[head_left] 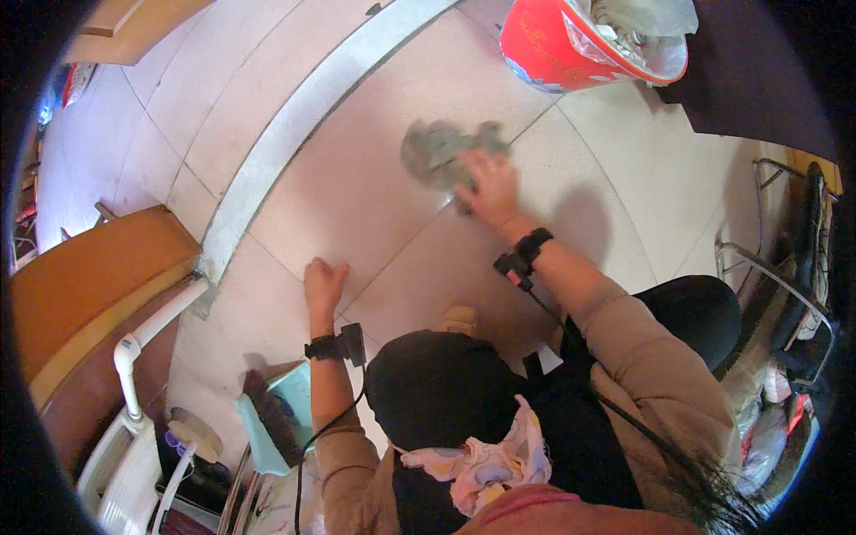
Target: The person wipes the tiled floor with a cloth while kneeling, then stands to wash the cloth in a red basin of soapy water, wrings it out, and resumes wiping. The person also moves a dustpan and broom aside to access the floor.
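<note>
On the tiled floor (pixel 361 180), my right hand (pixel 493 187) is pressed onto a crumpled grey-green cloth (pixel 435 157). Both the hand and the cloth are blurred by motion, and the fingers lie over the cloth's right side. My left hand (pixel 324 281) is curled into a loose fist above the floor, with nothing visible in it. Each wrist wears a black strap with a small device and a cable. Between my arms show my bent knee in black trousers (pixel 441 388) and a pale patterned cloth (pixel 495 468) on my lap.
A red bin (pixel 568 50) with a plastic liner stands at the top right. A light-blue dustpan (pixel 297 394) and a white pipe (pixel 167 311) are on the left. A pale threshold strip (pixel 287 127) curves across the floor. A metal-framed chair (pixel 776 267) stands at right.
</note>
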`<state>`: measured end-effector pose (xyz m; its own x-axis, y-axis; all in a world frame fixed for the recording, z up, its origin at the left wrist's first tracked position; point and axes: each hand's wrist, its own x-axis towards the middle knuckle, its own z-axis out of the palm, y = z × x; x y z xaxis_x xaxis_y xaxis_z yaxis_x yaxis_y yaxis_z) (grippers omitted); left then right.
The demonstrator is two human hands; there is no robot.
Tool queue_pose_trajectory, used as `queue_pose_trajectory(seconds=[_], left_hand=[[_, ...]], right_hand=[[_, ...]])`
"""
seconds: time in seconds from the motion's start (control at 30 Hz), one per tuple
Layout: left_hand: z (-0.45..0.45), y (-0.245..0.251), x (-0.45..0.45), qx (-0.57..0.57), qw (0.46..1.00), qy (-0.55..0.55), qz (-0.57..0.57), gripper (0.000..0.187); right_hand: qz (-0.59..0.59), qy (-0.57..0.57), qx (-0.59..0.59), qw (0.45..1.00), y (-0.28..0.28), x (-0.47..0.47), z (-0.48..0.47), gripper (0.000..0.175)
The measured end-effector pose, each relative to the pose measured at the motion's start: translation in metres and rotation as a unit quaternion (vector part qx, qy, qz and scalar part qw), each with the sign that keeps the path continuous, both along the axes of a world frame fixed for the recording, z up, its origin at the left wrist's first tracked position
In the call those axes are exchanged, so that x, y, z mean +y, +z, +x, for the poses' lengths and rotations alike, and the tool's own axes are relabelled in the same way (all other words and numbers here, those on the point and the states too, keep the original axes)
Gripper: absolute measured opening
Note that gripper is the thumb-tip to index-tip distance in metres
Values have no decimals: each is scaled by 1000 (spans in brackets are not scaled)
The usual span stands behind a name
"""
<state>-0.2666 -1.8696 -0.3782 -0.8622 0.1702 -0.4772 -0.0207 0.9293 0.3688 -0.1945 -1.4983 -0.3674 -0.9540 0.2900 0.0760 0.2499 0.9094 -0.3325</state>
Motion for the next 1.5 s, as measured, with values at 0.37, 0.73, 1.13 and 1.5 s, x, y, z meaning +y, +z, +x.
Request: queue_pose_trajectory(seconds=[0.37,0.73,1.13,1.5], left_hand=[[-6,0,1,-57,998,18,-36,40],[-12,3,8,-72,996,-14,-46,42],[-6,-13,-4,-53,997,-49,-34,37],[-18,-7,13,-135,969,-101,-181,42]], right_hand=[[-599,-108,-62,791,0,23,-59,51],[-25,186,-65,980,-11,-55,-43,77],[20,201,-71,977,0,138,-51,75],[-75,21,-258,963,63,91,-88,57]])
